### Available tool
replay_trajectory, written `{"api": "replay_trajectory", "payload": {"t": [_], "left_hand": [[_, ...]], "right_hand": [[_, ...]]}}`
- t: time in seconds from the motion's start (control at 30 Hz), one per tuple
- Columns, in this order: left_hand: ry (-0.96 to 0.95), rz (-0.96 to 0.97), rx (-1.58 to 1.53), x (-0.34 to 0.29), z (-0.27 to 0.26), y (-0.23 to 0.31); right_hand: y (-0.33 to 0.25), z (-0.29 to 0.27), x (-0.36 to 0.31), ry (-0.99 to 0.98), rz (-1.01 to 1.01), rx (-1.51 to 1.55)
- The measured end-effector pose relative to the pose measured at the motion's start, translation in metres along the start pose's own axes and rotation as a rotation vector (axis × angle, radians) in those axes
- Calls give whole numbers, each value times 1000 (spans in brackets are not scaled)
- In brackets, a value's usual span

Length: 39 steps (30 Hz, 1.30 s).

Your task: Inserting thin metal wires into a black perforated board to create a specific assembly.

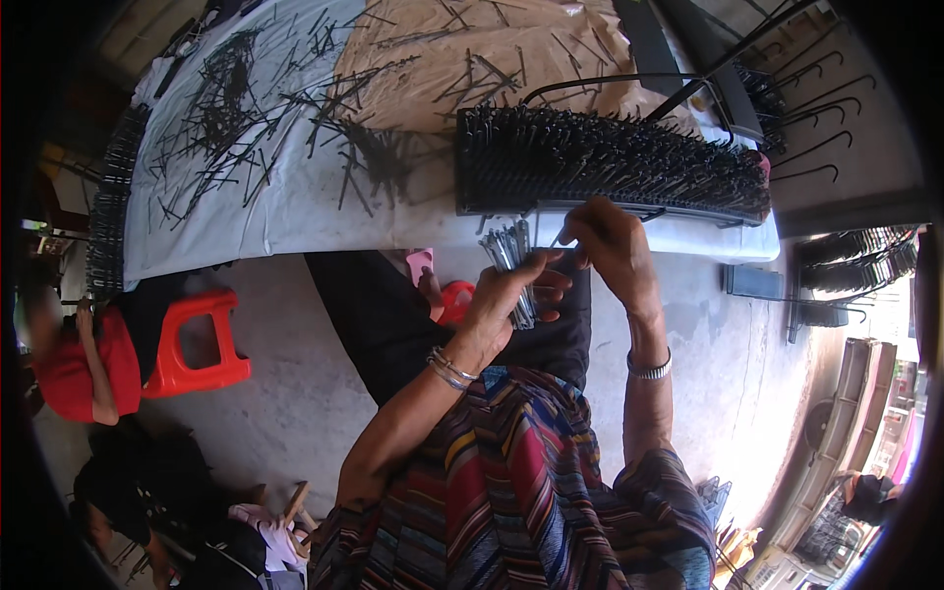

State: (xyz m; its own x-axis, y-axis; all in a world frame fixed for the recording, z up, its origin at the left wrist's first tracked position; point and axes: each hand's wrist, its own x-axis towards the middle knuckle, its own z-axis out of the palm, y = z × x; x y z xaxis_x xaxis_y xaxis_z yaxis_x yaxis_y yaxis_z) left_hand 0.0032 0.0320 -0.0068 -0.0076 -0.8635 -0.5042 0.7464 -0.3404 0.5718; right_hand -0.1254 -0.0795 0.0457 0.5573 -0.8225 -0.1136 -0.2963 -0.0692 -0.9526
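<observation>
L grip point(495, 303) is clenched round a bundle of silver rods point(507, 248), ends poking out above & below the fist, roughly upright w/ a slight tilt. R grip point(610, 239) is just right of it, fingertips drawn together & turned toward the bundle; might be a thin rod in there, can't tell for sure. Black rack point(477, 202), packed w/ dark rods, is just beyond the R grip, along the near edge of the worktop point(280, 231). Loose dark rods point(226, 93) lie scattered beyond & left of the L grip, some on a brown sheet point(413, 113).

Handling, best guess: L grip firm but not crushing, thumb just slack enough that one rod slides w/o the rest fanning. Bundle's top end looks a bit splayed, so tapping the ends level would prob. help. R fingertips do best taking one rod at a time, near its tip, moving it along its length, not sideways, or neighbours may snag & drop. Grips near each other = short reach, good. R elbow clear of the rack, pls.
</observation>
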Motion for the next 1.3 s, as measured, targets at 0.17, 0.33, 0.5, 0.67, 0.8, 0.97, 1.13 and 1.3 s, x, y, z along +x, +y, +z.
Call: {"api": "replay_trajectory", "payload": {"t": [0.17, 0.33, 0.5, 0.67, 0.8, 0.97, 1.13, 1.3], "left_hand": [[98, 56, -36, 7, -7, 12], [38, 79, -131, 15, -1, 25], [210, 134, -278, 21, -7, 14], [184, 123, -260, 19, -13, 13], [149, 96, -224, 12, -10, 16], [96, 55, -241, 12, -11, 16], [52, 2, -220, 12, -11, 16], [50, 28, -171, 6, -11, 18]], "right_hand": [[-20, 5, 5, 325, -188, -88], [-12, 13, 34, 569, -440, -337], [-10, 25, 59, 588, -543, -556], [-15, 24, 59, 587, -537, -557], [-10, 24, 63, 563, -540, -545], [-4, 27, 72, 533, -511, -722], [-1, 28, 79, 512, -451, -986], [-10, 28, 57, 469, -542, -707]]}}
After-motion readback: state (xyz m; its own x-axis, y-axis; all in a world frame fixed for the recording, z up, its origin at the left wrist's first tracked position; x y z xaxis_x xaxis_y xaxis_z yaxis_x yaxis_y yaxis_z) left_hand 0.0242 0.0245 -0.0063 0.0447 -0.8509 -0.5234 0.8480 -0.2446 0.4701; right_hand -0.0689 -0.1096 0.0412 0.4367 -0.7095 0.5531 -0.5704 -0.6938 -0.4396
